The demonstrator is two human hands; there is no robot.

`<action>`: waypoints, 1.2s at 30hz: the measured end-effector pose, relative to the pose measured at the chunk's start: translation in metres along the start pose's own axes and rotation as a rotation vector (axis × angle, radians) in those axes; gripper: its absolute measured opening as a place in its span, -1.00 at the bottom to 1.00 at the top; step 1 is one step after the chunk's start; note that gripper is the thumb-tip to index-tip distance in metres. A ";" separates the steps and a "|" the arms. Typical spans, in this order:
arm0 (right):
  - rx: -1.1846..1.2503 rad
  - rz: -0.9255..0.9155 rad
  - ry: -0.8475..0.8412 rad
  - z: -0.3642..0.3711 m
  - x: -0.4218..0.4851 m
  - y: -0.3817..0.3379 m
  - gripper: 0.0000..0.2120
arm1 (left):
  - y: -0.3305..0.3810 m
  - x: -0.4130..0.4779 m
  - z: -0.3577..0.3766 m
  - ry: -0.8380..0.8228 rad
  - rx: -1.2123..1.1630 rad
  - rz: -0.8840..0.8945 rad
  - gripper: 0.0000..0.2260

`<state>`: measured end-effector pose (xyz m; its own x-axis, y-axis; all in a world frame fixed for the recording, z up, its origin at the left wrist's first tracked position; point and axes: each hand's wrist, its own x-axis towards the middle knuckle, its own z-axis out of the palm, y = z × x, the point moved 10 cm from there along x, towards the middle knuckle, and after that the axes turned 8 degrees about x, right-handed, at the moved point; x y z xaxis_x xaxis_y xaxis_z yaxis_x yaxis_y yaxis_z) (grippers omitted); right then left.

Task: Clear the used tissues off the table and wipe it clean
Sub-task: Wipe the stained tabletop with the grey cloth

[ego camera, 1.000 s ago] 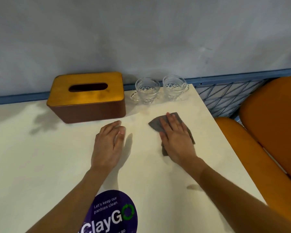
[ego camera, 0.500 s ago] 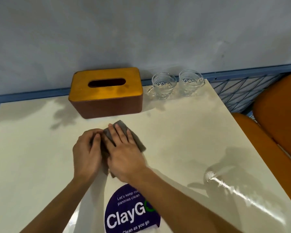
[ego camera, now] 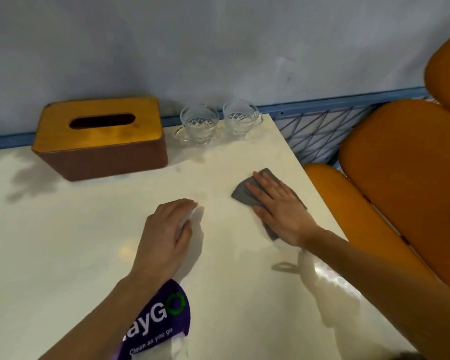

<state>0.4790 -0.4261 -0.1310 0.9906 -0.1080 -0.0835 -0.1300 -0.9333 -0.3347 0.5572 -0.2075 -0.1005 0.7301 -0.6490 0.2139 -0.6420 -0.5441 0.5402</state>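
Now cloth [ego camera: 240, 194] under right hand [ego camera: 281, 209].

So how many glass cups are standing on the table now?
2. Both stand at the table's far edge by the wall: one glass cup just right of the tissue box, the other cup beside it.

cloth [ego camera: 247, 194] now rightward, hands [ego camera: 281, 211] apart

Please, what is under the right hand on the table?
A grey cloth lies flat under the right hand, pressed onto the white table. Its corners stick out beyond the fingers and near the wrist; the middle part is covered by the palm.
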 end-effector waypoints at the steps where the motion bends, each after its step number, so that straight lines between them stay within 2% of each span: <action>1: 0.007 0.051 0.011 -0.001 -0.006 0.012 -0.43 | 0.000 -0.003 0.007 -0.018 0.063 0.026 -0.61; 6: 0.036 0.388 0.131 -0.009 -0.035 0.049 -0.46 | 0.009 -0.007 0.027 -0.049 0.203 0.056 -0.60; 10: 0.096 0.713 0.257 0.002 -0.053 0.027 -0.47 | 0.014 -0.007 0.028 -0.080 0.211 0.072 -0.58; 12: 0.123 0.724 0.270 0.014 -0.057 -0.006 -0.47 | 0.016 -0.005 0.028 -0.100 0.226 0.088 -0.58; 16: 0.093 0.498 0.257 0.038 -0.078 -0.092 -0.49 | 0.018 -0.006 0.027 -0.109 0.218 0.128 -0.57; 18: 0.094 0.444 0.243 0.039 -0.089 -0.101 -0.50 | 0.024 -0.007 0.027 -0.112 0.188 0.171 -0.57; 20: 0.088 0.521 0.257 0.028 -0.099 -0.076 -0.51 | 0.029 -0.006 0.028 -0.115 0.174 0.211 -0.58; 26: 0.137 0.912 0.371 0.006 -0.130 0.021 -0.49 | 0.033 -0.008 0.033 -0.146 0.204 0.265 -0.59; 32: 0.121 0.961 0.415 0.031 -0.170 -0.039 -0.46 | 0.031 -0.010 0.032 -0.165 0.190 0.295 -0.58; 36: 0.090 1.093 0.452 0.027 -0.210 -0.015 -0.42 | 0.037 -0.008 0.033 -0.163 0.166 0.297 -0.56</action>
<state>0.2716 -0.3801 -0.1337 0.2748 -0.9609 -0.0329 -0.9009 -0.2454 -0.3581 0.5200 -0.2399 -0.1092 0.4684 -0.8602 0.2018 -0.8590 -0.3899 0.3318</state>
